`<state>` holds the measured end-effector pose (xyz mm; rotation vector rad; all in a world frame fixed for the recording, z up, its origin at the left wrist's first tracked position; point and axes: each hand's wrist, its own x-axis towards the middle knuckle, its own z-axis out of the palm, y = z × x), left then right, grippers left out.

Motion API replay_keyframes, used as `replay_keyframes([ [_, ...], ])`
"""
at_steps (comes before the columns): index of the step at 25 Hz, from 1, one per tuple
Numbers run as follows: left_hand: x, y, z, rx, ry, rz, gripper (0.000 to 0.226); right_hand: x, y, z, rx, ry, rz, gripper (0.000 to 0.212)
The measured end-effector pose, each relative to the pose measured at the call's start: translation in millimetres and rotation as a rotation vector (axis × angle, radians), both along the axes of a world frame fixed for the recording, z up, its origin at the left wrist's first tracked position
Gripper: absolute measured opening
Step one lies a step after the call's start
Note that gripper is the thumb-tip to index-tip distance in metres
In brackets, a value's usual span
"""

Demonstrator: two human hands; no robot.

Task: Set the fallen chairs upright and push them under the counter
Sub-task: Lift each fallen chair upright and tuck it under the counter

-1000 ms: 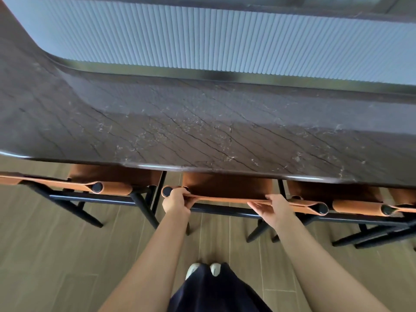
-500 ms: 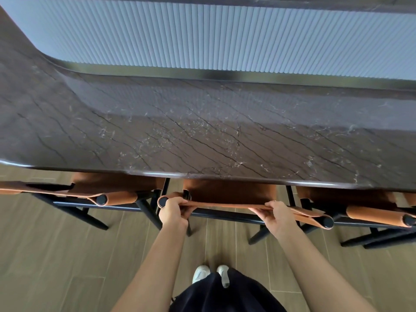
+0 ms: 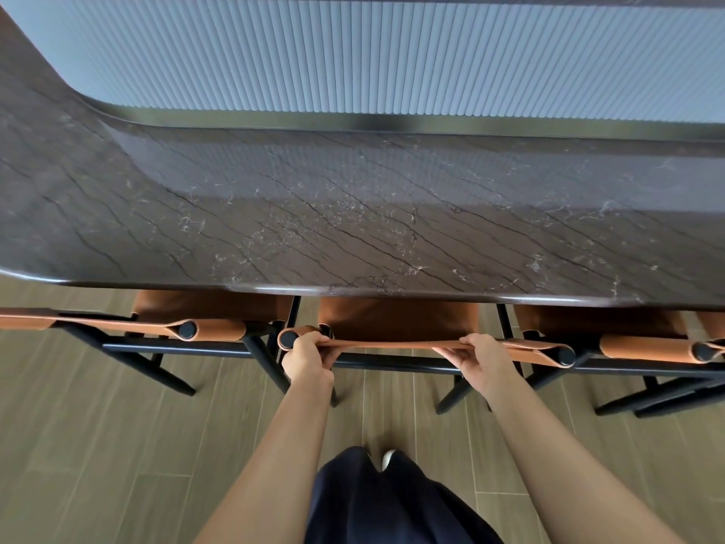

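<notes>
Chair in the middle (image 3: 396, 320), head view: upright on dark legs, tan seat partly tucked under the near edge of the counter (image 3: 353, 229), back turned toward the wearer. Faces the counter, front pointing away from the camera. Tan backrest strap (image 3: 392, 343) as the long axis here, running left to right, parallel to the counter edge, looped at each end round a dark post.

Left hand (image 3: 308, 357) at the left end of that strap, just beside the left post, fingers curled round the strap and gripping it. Right hand (image 3: 480, 357) toward the right end, fingers likewise wrapped over the strap and holding it, knuckles up. Both forearms stretched forward from the bottom of the frame, hands well apart, a run of bare strap between them.

Left chair (image 3: 212, 308) just beside, also upright, seat under the counter, its strap roughly in line with the middle one. Right chair (image 3: 600, 321) upright too, seat under the edge, its rolled strap near the middle chair's right post. Sliver of one more tan seat at the far right border.

Counter top of dark brown stone with pale veins, curving up at the far left. Beyond it a dark metal strip (image 3: 392, 121) and a pale fluted panel (image 3: 392, 53). Below, wood-look floor (image 3: 98, 445), a dark garment (image 3: 376, 504) and a white shoe tip (image 3: 388, 459) between the forearms.
</notes>
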<state>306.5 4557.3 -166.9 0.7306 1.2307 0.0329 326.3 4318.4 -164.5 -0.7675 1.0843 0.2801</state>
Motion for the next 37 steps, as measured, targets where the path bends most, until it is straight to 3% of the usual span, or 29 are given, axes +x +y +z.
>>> replay_keyframes([
  [9,19.1,-1.8,-0.8,-0.054,0.014,-0.036,0.021,28.6,-13.3,-2.0,-0.039,0.020,0.052,0.022],
  [17,17.0,5.3,-2.1,-0.072,-0.037,-0.074,0.030,17.8,-12.3,-7.3,-0.049,0.019,0.099,0.012],
  [27,14.0,14.2,-3.3,-0.087,-0.039,-0.151,0.017,14.5,-6.9,-9.5,-0.066,0.012,0.129,0.012],
  [37,-1.2,18.9,-3.3,-0.176,-0.114,-0.299,0.031,-25.7,-0.1,5.4,-0.163,-0.051,0.184,0.026],
])
